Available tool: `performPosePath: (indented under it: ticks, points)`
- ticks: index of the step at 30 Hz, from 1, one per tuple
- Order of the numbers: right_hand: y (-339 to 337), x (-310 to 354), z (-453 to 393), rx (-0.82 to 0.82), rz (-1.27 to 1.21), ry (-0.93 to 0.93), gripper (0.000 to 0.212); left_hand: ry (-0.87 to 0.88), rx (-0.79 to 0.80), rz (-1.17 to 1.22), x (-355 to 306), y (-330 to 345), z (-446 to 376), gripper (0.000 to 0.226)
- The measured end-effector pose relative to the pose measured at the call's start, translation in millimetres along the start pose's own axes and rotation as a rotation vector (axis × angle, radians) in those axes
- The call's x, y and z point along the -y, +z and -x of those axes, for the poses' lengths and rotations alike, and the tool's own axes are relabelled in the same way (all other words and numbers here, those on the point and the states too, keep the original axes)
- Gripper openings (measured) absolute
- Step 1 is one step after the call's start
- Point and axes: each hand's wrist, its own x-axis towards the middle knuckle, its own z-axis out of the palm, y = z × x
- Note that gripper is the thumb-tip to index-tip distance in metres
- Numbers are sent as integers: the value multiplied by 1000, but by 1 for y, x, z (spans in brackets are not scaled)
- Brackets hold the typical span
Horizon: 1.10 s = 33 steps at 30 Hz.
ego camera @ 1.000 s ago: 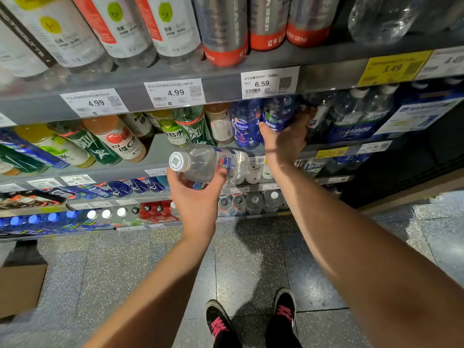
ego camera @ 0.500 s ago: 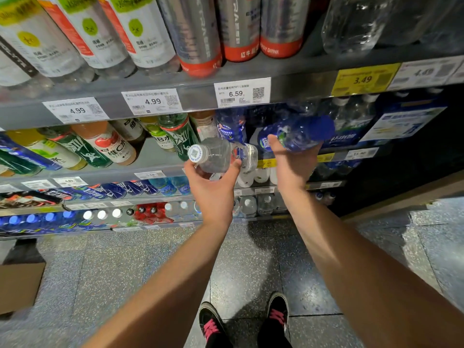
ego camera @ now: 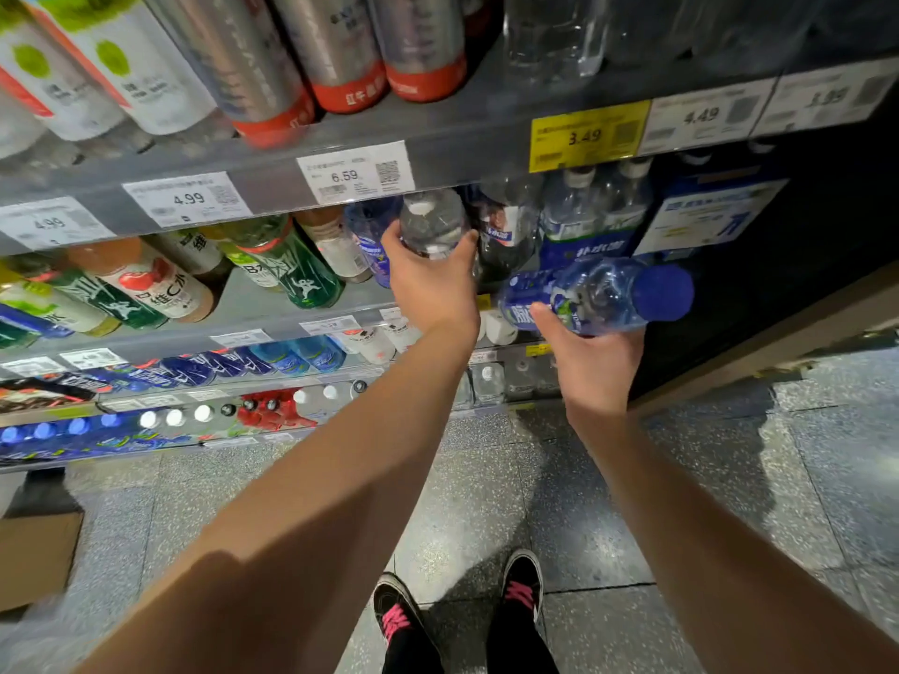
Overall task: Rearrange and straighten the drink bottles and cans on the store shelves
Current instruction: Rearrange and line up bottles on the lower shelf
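My left hand (ego camera: 430, 284) grips a clear water bottle (ego camera: 432, 221) with a white cap, held at the front of the second shelf just under the 6.59 price tag (ego camera: 355, 172). My right hand (ego camera: 591, 360) holds a blue-tinted bottle (ego camera: 598, 296) with a blue cap, lying sideways out in front of the shelf, cap pointing right. Blue-labelled bottles (ego camera: 584, 226) stand on the shelf behind both hands.
Green and orange drink bottles (ego camera: 160, 279) lean on the second shelf to the left. Silver and red cans (ego camera: 335, 55) stand on the top shelf. Lower shelves hold rows of capped bottles (ego camera: 175, 418). A cardboard box (ego camera: 34, 557) lies on the floor at left.
My left hand lifted the clear bottle up and right into the shelf opening. My right hand pulled the blue bottle out of the shelf and lowered it, turned on its side.
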Motion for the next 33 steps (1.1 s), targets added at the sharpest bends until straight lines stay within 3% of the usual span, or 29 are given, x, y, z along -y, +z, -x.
performPosePath:
  ticks: [3,7,11,14,18,20,22,24,28,31,33]
  points:
    - [-3,7,-6,78,2,-25,52,25,-12,-124,-1,14,-8,70]
    - [-1,13,-14,148,27,-18,76,75,4,-219,-1,23,-15,70]
    - [4,16,-12,184,13,-9,78,73,61,-145,4,15,-14,71]
    - [9,22,-4,219,-37,-4,85,155,128,-47,10,-6,-5,56]
    - [27,29,10,309,-79,0,75,124,405,137,11,-52,18,9]
    - [40,38,22,349,-70,-19,65,82,592,179,11,-81,20,22]
    - [57,43,33,422,-22,-38,56,67,671,137,13,-108,15,42]
    - [76,47,47,496,47,-113,56,72,657,91,17,-129,6,54]
    - [119,53,84,641,298,-332,83,45,531,91,30,-171,-23,71]
    - [153,64,116,829,343,-280,92,-13,431,84,54,-215,-52,67]
    - [175,70,138,935,292,-211,79,-73,353,125,72,-247,-70,59]
